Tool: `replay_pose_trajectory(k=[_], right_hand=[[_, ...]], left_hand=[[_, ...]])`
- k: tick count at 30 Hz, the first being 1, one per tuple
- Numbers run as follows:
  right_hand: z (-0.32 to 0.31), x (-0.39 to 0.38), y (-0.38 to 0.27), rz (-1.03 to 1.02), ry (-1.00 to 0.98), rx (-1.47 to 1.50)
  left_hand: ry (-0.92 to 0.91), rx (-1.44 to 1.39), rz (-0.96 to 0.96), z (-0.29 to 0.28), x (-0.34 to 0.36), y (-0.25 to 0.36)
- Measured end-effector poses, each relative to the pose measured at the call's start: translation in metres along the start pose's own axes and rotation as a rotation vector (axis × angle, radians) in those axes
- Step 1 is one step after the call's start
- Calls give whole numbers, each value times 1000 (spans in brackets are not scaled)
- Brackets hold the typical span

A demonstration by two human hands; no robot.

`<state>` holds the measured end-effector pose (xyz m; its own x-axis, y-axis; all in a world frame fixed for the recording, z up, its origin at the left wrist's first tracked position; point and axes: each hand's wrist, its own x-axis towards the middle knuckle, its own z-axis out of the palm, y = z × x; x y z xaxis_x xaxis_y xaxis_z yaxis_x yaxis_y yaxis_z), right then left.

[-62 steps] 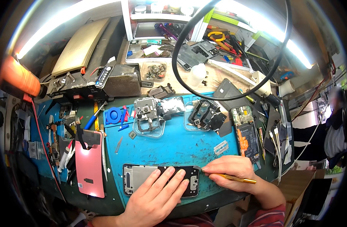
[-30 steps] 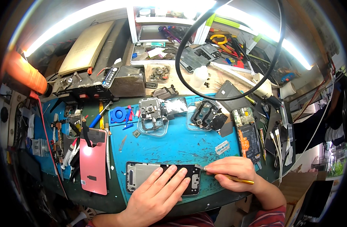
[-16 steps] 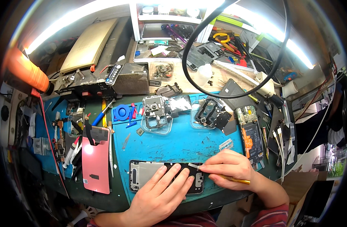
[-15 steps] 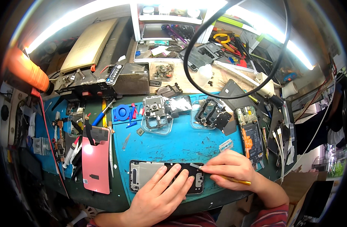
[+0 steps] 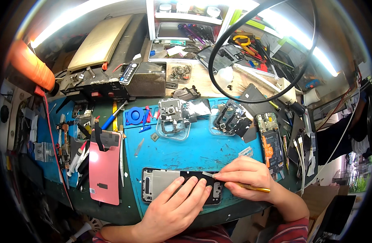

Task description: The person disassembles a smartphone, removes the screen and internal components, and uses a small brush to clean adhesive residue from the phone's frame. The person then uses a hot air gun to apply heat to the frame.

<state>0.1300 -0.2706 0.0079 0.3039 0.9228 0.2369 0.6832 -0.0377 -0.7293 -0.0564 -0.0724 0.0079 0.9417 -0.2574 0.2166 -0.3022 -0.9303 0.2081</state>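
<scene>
Phone frame (image 5: pixel 161 182) lies flat at the near side of the blue mat (image 5: pixel 186 156), long side running left to right; grey plate at its left, black over the rest. Any print on it is too small to read.

Left hand (image 5: pixel 175 208): palm down, fingers extended and slightly parted, laid across the frame's middle. Right hand (image 5: pixel 246 176): fingers pinched around a gold-handled blade tool (image 5: pixel 254 188), the handle's butt pointing right. Its pale flat blade (image 5: pixel 207 174) lies over the black part, by the far right corner; whether the edge touches cannot be told.

Writing: the opened phone (image 5: pixel 271 148), at right, has a dark battery with faint pale print and an orange flex strip across it. Pink back cover (image 5: pixel 105 170), left of the mat, bears a small white label (image 5: pixel 92 190) at its near left corner, illegible. Razor blade (image 5: pixel 246 152), just beyond the right hand, partly covered; markings unclear. Far left, a black bench unit (image 5: pixel 92 94) shows small pale lettering on its front; a dark panel with a row of pale buttons (image 5: pixel 130 73) leans at its right end.
</scene>
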Motion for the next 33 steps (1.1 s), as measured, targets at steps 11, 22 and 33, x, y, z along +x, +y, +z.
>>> replay_pose_trajectory(k=[11, 22, 33], right_hand=[[-7, -9, 1, 47, 2, -14], [3, 2, 6, -56, -20, -77], [20, 26, 1, -65, -54, -75]], left_hand=[[24, -43, 1, 2, 0, -2], [49, -5, -15, 2, 2, 1], [71, 26, 47, -2, 3, -3]])
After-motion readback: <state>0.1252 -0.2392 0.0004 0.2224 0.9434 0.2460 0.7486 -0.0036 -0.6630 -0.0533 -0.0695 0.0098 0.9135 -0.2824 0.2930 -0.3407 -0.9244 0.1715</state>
